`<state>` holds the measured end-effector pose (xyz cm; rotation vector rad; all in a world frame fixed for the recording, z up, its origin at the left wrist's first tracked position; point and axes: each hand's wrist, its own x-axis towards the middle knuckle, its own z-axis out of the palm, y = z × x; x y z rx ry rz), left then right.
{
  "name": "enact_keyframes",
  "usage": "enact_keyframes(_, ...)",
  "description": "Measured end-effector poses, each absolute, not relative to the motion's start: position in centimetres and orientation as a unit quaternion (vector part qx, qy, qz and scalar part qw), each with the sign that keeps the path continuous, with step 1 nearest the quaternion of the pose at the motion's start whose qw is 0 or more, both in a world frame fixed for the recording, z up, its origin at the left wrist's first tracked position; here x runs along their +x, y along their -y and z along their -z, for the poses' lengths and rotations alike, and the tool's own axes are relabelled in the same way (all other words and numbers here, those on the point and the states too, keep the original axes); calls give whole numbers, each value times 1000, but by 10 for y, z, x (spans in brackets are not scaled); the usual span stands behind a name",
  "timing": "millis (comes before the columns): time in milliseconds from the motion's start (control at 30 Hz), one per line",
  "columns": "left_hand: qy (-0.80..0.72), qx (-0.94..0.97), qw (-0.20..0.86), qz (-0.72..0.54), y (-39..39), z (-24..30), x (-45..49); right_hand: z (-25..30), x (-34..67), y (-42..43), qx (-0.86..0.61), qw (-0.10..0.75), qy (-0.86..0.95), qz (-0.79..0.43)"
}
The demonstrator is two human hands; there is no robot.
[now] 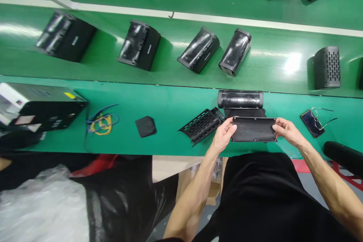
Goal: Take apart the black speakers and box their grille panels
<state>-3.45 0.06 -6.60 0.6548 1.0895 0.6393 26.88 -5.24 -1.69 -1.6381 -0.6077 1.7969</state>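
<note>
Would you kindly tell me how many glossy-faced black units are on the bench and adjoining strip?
5: on the strip, leftmost unit, second unit, third unit and fourth unit; on the bench, fifth unit, beyond the panel. The right-edge object, cut off, is unclear.

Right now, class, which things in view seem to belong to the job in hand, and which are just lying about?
Likely the job:
- black panel, held by left hand and right hand
- slotted cover
- black cylindrical unit

Probably lying about:
- phone
- glasses
- blue and yellow cables
</note>
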Motion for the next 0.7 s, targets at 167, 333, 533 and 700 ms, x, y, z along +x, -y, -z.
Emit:
enact_keyframes(167,-497,289,761,-302,-4,60,-36,14,269,46,-619,316,241,-677)
enact_keyframes(333,-408,159,846,-304,-21,54,-45,3,275,28,-569,312,248,-719)
enact_keyframes(533,-191,31,977,-90,-57,53,-31,-19,279,-34,-486,205,331,-782)
enact_keyframes(700,-110,13,991,-68,-57,40,-36,-14,267,-119,-470,120,386,-784)
